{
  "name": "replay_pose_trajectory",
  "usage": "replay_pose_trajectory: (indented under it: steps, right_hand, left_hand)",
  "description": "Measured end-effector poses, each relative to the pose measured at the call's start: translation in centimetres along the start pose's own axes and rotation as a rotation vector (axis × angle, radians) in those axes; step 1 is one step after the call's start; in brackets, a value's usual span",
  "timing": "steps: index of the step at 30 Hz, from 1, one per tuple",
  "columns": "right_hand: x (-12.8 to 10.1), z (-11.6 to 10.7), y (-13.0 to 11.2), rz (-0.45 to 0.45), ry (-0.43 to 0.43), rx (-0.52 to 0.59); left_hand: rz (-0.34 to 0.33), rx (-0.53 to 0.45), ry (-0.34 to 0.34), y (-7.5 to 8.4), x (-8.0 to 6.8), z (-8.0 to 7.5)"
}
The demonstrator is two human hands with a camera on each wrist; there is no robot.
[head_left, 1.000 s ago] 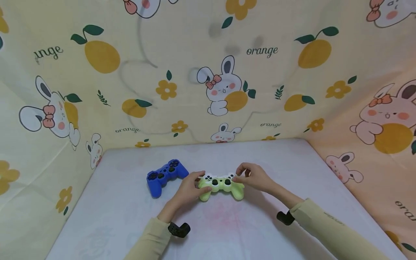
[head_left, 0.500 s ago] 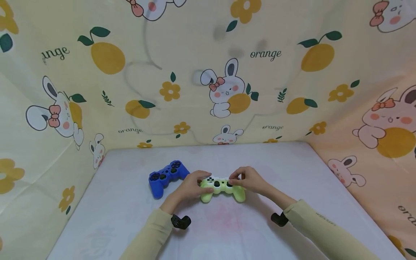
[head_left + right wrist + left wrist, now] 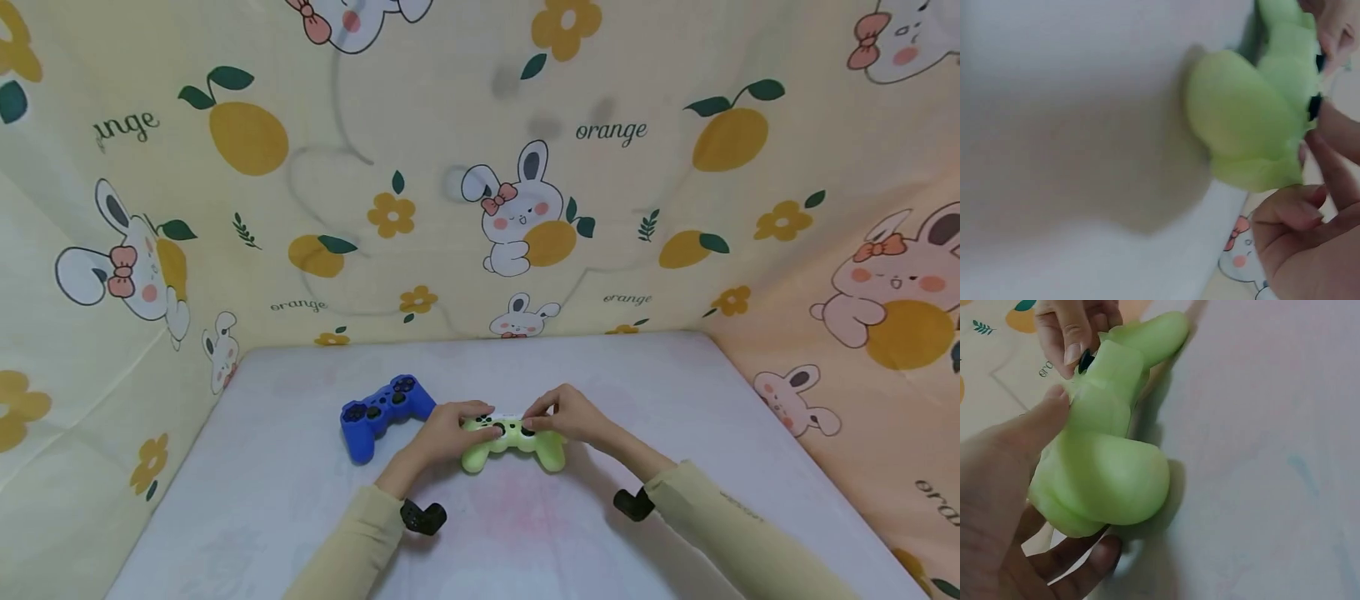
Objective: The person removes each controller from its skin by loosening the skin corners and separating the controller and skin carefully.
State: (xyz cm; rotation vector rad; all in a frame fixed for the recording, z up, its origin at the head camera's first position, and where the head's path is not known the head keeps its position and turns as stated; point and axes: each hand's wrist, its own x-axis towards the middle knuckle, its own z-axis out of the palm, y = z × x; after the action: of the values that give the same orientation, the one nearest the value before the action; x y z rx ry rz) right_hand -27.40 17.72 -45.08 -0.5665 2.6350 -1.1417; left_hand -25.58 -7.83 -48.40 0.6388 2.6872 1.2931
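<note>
A white game controller in a light green silicone cover [image 3: 551, 454] is at the middle of the table, its white top edge showing at the far side. My left hand [image 3: 442, 432] grips its left end, thumb on the face by the left stick and fingers curled behind, as the left wrist view shows with the green grip [image 3: 1116, 478] bulging out. From the right, my right hand [image 3: 573, 415] pinches the cover's upper edge beside the right stick. In the right wrist view, the fingertips are at the cover [image 3: 1241, 106] close to a black stick [image 3: 1315, 107].
A blue game controller [image 3: 362, 437] lies face up just left of my left hand. Under everything is a pale tablecloth [image 3: 517, 533]. A patterned cloth [image 3: 435, 117] with rabbits and oranges rises behind the table and at both sides.
My right hand has moved slightly left, from the controller's right buttons to the right stick. My left thumb has shifted further in over the face, toward the left stick.
</note>
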Motion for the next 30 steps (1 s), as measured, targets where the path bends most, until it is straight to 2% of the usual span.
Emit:
replay_pose_trajectory:
  steps: [6, 9, 14, 18, 23, 26, 30]
  right_hand:
    - [0.3, 0.4, -1.2, 0.141, 0.032, 0.052]
    - [0.4, 0.6, -1.6, 0.217, 0.057, 0.061]
    - [0.6, 0.9, -1.6, 0.251, 0.093, 0.078]
    - [0.5, 0.8, -0.8, 0.193, 0.096, 0.090]
    - [0.3, 1.0, 0.1, 0.016, 0.117, 0.046]
    - [0.2, 1.4, 0.4, -0.087, 0.135, 0.006]
    - [-0.1, 1.7, 0.7, -0.167, 0.124, -0.016]
  left_hand:
    - [0.002, 0.053, 0.015, 0.3, -0.3, 0.0]
    - [-0.028, 0.104, 0.011, 0.4, -0.3, 0.1]
    - [-0.052, 0.127, 0.020, 0.8, -0.3, 0.3]
    - [-0.056, 0.074, 0.032, 0.6, -0.4, 0.6]
    - [-0.044, 0.034, 0.057, 0.0, -0.3, 0.5]
    - [-0.046, 0.036, 0.055, -0.2, -0.1, 0.5]
    - [-0.054, 0.060, 0.050, -0.1, -0.1, 0.5]
